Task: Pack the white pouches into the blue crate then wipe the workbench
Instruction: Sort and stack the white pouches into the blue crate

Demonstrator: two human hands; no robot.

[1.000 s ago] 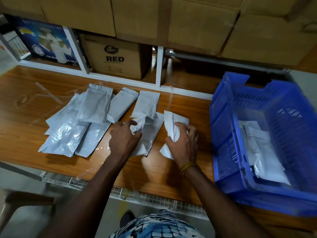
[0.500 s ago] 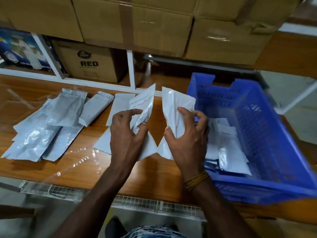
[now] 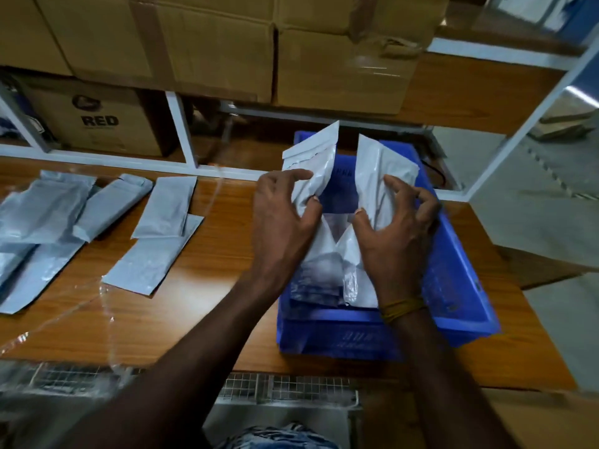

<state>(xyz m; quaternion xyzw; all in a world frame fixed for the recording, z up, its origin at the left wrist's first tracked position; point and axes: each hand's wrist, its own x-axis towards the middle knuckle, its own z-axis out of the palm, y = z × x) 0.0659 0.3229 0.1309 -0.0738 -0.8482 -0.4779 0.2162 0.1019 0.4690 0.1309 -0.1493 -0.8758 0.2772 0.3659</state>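
Head view: both hands sit at centre right of the frame, above the crate [image 3: 460, 254], each grasping one pouch. The left hand [image 3: 282, 222] pinches the left pouch [image 3: 316, 157] between thumb and curled fingers; the right hand [image 3: 393, 234] grips the right pouch [image 3: 379, 176] the same way. Both pouches stand nearly upright, tops toward the upper frame and lower ends down inside the crate walls, probably so they can drop flat onto the packed pouches [image 3: 324, 273] lying on the crate floor. The crate stands on the bench [image 3: 227, 254] at its right end, within easy reach. At left of the frame, loose pouches [image 3: 162, 222] lie flat and overlapping on the bench, not yet packed, so wiping looks some way off.
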